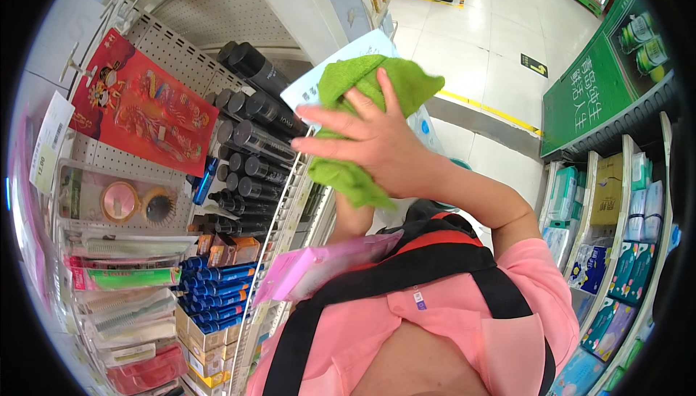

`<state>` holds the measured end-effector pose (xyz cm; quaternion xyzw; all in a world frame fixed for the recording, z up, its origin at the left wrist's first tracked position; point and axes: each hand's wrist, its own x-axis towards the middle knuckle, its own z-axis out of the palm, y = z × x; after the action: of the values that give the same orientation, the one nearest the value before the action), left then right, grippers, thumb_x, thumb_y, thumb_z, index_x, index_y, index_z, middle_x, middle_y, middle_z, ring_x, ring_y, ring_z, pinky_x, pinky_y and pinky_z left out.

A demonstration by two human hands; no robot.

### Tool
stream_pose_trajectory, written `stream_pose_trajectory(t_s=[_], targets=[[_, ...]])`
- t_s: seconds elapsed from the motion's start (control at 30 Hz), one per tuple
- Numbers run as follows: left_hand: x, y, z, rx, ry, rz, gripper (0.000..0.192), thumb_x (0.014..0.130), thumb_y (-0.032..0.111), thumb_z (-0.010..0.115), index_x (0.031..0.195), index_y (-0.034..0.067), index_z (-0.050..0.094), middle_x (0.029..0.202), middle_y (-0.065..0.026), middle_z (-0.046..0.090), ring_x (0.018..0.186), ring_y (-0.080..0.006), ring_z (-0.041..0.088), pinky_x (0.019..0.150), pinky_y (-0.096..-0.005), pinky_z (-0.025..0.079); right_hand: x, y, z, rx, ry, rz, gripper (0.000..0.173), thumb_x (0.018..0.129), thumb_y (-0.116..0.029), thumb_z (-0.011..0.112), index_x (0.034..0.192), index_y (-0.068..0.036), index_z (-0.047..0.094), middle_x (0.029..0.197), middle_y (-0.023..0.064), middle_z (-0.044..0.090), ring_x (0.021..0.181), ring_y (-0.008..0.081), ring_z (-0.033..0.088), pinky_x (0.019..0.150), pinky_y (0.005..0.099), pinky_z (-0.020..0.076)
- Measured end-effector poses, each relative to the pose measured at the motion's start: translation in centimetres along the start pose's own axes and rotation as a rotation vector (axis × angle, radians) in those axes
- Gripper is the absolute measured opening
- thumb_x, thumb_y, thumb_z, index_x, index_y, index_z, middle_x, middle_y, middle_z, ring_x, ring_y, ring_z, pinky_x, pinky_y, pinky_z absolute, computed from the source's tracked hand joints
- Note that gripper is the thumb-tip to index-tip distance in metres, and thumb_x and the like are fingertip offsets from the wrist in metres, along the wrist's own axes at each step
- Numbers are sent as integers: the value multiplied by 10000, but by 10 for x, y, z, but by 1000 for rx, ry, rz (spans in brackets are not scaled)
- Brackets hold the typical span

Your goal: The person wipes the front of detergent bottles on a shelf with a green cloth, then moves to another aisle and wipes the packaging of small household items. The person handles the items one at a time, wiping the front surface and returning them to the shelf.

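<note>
My right hand (375, 138) presses a green cloth (340, 176), its fingers spread across it. The cloth lies against a light blue and white flat box or card (375, 43) with dark printing. Its lower part is covered by the cloth and my hand. My left forearm (352, 219) rises from below. The left hand itself is hidden behind the cloth, so its grip does not show. A pink and clear plastic packet (321, 265) sits in front of that forearm, close to my chest; what supports it cannot be told.
Black cans and bottles (266, 140) stand on the wire-edged shelf at left. Hanging there are a red blister card (147, 102) and packaged combs (136, 246). Blue tubes (223, 287) fill shelf boxes. Tissue packs (631, 271) line the right shelves, beneath a green panel (587, 81).
</note>
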<state>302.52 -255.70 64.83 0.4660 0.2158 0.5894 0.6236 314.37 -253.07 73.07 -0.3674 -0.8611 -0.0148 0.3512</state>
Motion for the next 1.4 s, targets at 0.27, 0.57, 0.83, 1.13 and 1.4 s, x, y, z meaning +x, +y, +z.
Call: stream_pose_trajectory(t_s=[0.27,0.57,0.83,1.13,1.4], targets=[[-7,11,-14,-257,7,-259,516,994,357,451,1375,14,392,1312,-101,512,1207,-234,487,1030,-387,379,12,50,11,226,202,-1,549,819,-68,523,1363,-106,458,1399,144,441,1260,293,462,1088,513,265],[4,16,-31,-392,284,-149,664,975,568,304,1425,81,342,1418,-91,430,1255,-263,454,1065,-423,347,-72,5,32,155,-148,-162,555,830,-118,534,1378,-135,448,1475,79,381,1249,288,454,1122,525,221],[16,12,-17,-464,252,-303,652,982,545,320,1431,73,324,1405,-129,432,1253,-291,454,1050,-429,364,-78,49,30,1896,376,633,622,926,-336,533,1437,-40,338,1401,152,444,1282,265,442,1085,369,333],[21,-8,6,-346,316,4,426,984,200,476,1356,49,333,1053,-143,571,976,-221,557,895,-359,444,-51,3,46,619,35,-132,488,892,-164,506,1374,-208,448,1453,21,412,1237,239,473,1124,550,164],[-1,-10,11,-432,96,-67,414,967,230,498,1316,46,373,1032,-136,565,931,-222,552,849,-358,448,12,44,4,246,5,-145,662,731,-61,637,1355,-218,478,1452,63,403,1231,274,498,1069,487,320]])
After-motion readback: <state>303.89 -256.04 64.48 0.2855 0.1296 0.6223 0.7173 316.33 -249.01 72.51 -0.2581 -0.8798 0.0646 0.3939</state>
